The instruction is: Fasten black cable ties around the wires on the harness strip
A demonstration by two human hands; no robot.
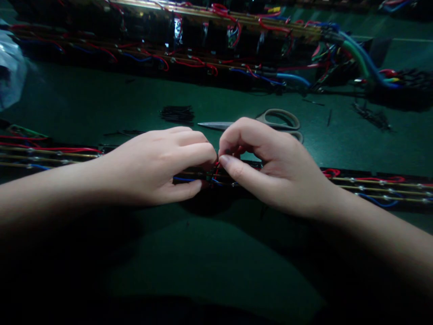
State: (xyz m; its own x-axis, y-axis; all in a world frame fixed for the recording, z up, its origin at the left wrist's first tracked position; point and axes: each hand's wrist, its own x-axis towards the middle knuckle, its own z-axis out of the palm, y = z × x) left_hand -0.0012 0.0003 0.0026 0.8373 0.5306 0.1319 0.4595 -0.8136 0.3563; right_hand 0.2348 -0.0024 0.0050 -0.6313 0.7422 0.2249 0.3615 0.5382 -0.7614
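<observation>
Here, both hands close in on a wired rail

The wired rail (375,192) runs left to right across the tabletop (358,146). At its middle, the left hand (162,160) grips it between fingers and thumb; the right hand (277,167) has thumb and forefinger pinched together on a red wire (217,170). Just beyond lie scissors (216,125) and, left of them, black strips (177,114). More wired rails (135,53) fill the far side.

Scissors (216,125) near a black bundle (177,114), wired assemblies (199,62) beyond, translucent plastic (14,67) far left
</observation>
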